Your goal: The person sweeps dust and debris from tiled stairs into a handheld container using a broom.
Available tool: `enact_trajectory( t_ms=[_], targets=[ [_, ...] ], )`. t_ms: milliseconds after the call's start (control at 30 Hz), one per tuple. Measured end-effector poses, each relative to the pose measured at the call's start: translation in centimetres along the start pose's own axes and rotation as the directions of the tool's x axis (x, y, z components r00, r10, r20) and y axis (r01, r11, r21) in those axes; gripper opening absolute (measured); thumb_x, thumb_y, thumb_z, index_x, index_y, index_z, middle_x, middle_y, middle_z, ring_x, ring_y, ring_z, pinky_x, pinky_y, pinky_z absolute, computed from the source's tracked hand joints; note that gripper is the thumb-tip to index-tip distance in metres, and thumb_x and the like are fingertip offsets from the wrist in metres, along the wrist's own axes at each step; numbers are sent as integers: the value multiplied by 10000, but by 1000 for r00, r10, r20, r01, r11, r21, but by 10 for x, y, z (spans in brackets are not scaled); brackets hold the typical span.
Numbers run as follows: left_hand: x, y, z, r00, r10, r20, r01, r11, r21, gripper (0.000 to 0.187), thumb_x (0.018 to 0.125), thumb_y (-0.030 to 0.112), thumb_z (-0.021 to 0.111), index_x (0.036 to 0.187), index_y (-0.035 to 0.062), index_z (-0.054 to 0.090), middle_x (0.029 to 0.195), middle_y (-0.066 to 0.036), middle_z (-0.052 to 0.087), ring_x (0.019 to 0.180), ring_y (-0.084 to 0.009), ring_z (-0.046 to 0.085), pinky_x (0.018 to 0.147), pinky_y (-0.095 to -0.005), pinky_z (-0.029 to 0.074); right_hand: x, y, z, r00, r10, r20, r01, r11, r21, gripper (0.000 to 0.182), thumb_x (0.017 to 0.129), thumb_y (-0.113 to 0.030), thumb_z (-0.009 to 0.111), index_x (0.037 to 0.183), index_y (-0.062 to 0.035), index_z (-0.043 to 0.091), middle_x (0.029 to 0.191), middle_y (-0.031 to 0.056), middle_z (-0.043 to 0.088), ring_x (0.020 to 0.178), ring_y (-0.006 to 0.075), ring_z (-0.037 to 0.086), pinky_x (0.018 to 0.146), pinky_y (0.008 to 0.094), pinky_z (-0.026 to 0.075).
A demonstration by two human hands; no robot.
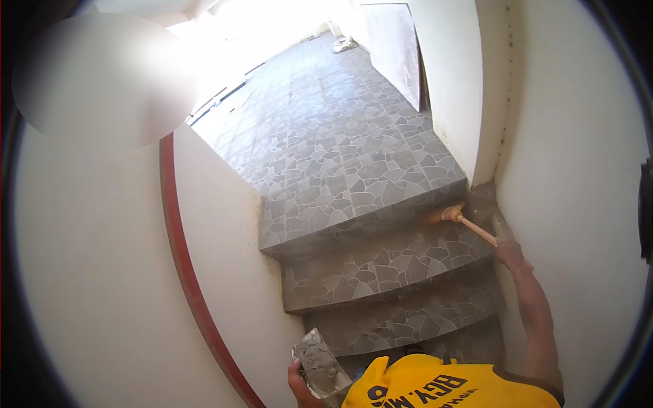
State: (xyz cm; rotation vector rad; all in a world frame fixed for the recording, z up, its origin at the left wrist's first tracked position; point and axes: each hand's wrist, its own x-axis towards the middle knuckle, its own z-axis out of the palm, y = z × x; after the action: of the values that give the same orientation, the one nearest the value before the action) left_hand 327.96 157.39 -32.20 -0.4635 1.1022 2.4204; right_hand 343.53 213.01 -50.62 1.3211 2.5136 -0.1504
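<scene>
Stairs [381, 268]: grey stone-pattern tile, white walls [102, 272].
Right hand [509, 251]: grip closed on wooden-handled tool [466, 222], 3 o'clock.
Left hand [299, 384]: grip holding mortar-laden trowel [318, 365], 6 o'clock.

My right hand [510, 253], at four o'clock, grips a wooden-handled tool [469, 224] whose tip touches the stair riser [381, 221]. At six o'clock my left hand [299, 384] holds a mortar-covered trowel [318, 365].
</scene>
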Motion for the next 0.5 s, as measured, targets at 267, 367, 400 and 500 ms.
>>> enact_trajectory(
  t_ms=[267, 367, 400, 500],
  targets=[
    [-24, 6, -44, 946, 320, 56, -311, 843, 439, 383, 923, 293, 386, 1154, 0, 476, 999, -121, 567, 881, -236, 596, 739, -355, 533, -38, 15, -58, 986, -134, 96, 135, 991, -8, 261, 767, -146, 530, 1004, -88, 623, 969, 141, 652, 898, 317, 632, 743, 432, 511],
    [-25, 0, -63, 716, 490, 498, -608, 87, 789, 561, 801, 35, 612, 1288, -20, 340, 1165, -163, 482, 1048, -250, 537, 866, -381, 494, -42, 15, -60, 996, -92, -17, 93, 991, 94, 296, 781, -153, 533, 1054, -91, 627, 1048, 137, 638, 963, 284, 622, 779, 420, 506],
    [-28, -11, -61, 621, 537, 571, -664, -26, 747, 656, 756, -11, 650, 1313, -23, 304, 1201, -173, 453, 1091, -255, 511, 895, -387, 477, -38, 13, -47, 997, -57, -44, 62, 989, 136, 314, 784, -164, 541, 1076, -93, 632, 1087, 137, 631, 994, 268, 618, 797, 413, 504],
    [-14, -1, -86, 777, 452, 439, -586, 262, 767, 834, 695, -35, 719, 1359, -26, 214, 1279, -191, 373, 1171, -272, 447, 957, -407, 429, -17, 5, 14, 1000, 2, 9, -4, 980, 197, 311, 778, -163, 543, 1067, -102, 644, 1076, 129, 638, 984, 278, 623, 802, 403, 508]
  ],
)
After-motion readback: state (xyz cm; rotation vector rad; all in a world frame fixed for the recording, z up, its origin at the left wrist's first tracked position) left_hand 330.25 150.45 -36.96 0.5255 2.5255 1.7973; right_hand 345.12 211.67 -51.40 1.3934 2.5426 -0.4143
